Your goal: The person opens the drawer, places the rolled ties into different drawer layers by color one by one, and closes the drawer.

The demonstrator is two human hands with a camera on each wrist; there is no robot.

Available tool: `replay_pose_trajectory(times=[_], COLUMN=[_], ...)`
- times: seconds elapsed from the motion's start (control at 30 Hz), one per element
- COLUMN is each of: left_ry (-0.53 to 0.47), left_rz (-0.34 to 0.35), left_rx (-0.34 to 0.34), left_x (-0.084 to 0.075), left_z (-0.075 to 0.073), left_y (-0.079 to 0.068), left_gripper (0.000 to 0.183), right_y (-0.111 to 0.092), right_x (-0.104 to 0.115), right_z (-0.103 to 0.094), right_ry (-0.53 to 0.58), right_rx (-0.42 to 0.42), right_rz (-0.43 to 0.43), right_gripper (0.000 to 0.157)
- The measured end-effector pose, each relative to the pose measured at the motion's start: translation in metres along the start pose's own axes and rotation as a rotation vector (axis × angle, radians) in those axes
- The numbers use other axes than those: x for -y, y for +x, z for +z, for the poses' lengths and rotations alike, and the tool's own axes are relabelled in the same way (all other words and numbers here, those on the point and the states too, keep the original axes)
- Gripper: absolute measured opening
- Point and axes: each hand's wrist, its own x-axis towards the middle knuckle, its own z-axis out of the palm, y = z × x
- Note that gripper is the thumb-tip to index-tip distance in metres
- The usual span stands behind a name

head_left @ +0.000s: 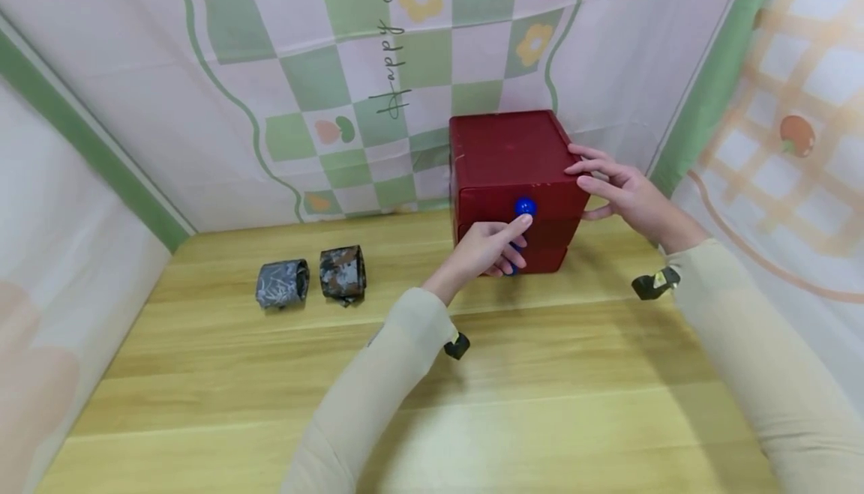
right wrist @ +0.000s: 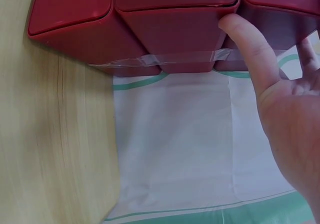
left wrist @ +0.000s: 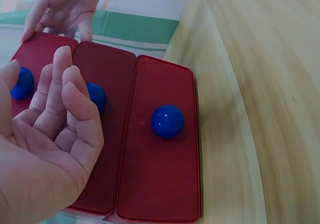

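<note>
A dark red stack of three drawers (head_left: 509, 151) stands against the back curtain, each front bearing a round blue knob. My left hand (head_left: 482, 250) is in front of it, fingers loosely bent. Its thumb is right by the top knob (head_left: 526, 207); the other fingers overlap the middle knob (left wrist: 96, 98) in the left wrist view. Below them, the bottom knob (left wrist: 168, 121) is fully visible. My right hand (head_left: 624, 190) rests its spread fingers on the upper right edge and side of the stack, thumb (right wrist: 252, 46) against the side in the right wrist view.
Two rolled camouflage-patterned bundles, one grey (head_left: 282, 284) and one brownish (head_left: 342, 273), lie on the wooden table (head_left: 499, 419) left of the drawers. Clear tape (right wrist: 185, 57) runs along the stack's side. Patterned curtains (head_left: 378, 52) enclose the table.
</note>
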Motion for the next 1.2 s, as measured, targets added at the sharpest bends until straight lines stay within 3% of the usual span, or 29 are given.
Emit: replay_pose_trajectory(times=[0.17,0.53,1.0,1.2], left_ry=[0.012,-0.003,-0.060,-0.086], left_rz=[0.009,-0.086,-0.152,-0.164], left_rx=[0.004,0.022,0.024,-0.053], left_x=[0.005,0.029,0.037,0.036], left_z=[-0.003,0.003,0.008,0.018], left_y=[-0.006,-0.005,-0.002,0.003], left_gripper=[0.070,0.060,0.077,0.077], right_y=[0.000,0.001,0.001,0.001], right_x=[0.000,-0.001,-0.001,-0.003], right_z=[0.000,-0.001,-0.001,-0.001], right_ry=[0.000,0.024,0.043,0.062], right_rx=[0.001,-0.004,-0.004,-0.005], right_rz=[0.010,0.010,0.002,-0.006], right_gripper=[0.033,0.033,0.032,0.031])
